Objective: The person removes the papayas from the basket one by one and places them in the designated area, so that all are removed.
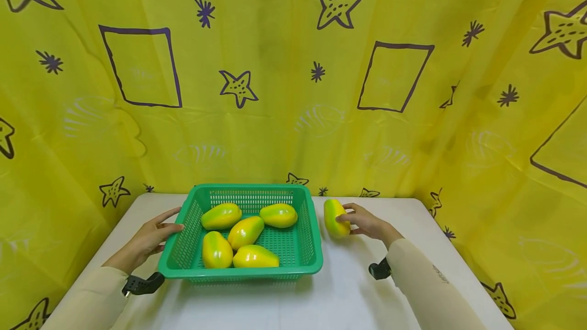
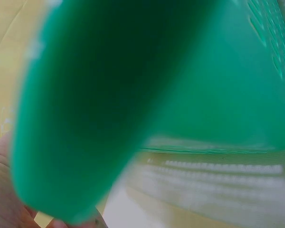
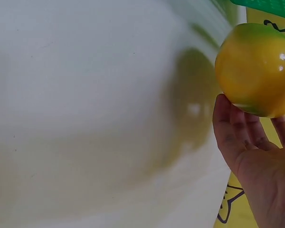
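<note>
A green plastic basket point(image 1: 293, 270) with perforated walls stands on the table and holds several glossy yellow-green papayas point(image 1: 246, 232). My left hand point(image 1: 145, 238) grips the basket's left rim, its thumb over the edge. In the left wrist view the rim covers most of that hand. To the right of the basket, my right hand point(image 1: 366, 222) holds one more papaya point(image 1: 334, 213) between thumb and fingers, apart from the basket wall. The right wrist view shows this papaya point(image 3: 254, 71) above the fingertips, its shadow falling on the table.
The white table point(image 1: 339, 289) has its far edge against a yellow curtain point(image 1: 275, 136) printed with stars and frames. More curtain hangs at the left and right sides. A black strap device sits on each wrist.
</note>
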Available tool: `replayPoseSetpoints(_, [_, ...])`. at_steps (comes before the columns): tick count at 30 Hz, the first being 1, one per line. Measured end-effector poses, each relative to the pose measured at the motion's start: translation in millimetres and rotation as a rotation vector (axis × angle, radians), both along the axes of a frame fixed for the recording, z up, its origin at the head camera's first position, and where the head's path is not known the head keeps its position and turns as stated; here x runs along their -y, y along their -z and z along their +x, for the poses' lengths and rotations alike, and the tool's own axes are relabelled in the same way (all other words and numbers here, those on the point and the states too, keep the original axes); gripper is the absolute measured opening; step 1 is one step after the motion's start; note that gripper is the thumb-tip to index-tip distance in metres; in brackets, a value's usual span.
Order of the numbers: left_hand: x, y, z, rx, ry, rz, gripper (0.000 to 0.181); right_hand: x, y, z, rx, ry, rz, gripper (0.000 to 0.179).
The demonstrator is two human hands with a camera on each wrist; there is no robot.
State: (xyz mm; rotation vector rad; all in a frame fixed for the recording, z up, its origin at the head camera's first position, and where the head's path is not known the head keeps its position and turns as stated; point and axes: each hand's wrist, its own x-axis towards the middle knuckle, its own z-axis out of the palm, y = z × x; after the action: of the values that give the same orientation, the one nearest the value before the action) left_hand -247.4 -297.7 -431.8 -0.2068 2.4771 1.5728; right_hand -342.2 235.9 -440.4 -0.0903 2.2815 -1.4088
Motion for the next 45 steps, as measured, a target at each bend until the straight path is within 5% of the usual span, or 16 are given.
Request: replayPoseSetpoints(45, [-0.4,1.3,0.4,-0.008,-0.004,0.022,0.079,-0.9,18.1,0.5,0.036,0.056,0.056,0.072])
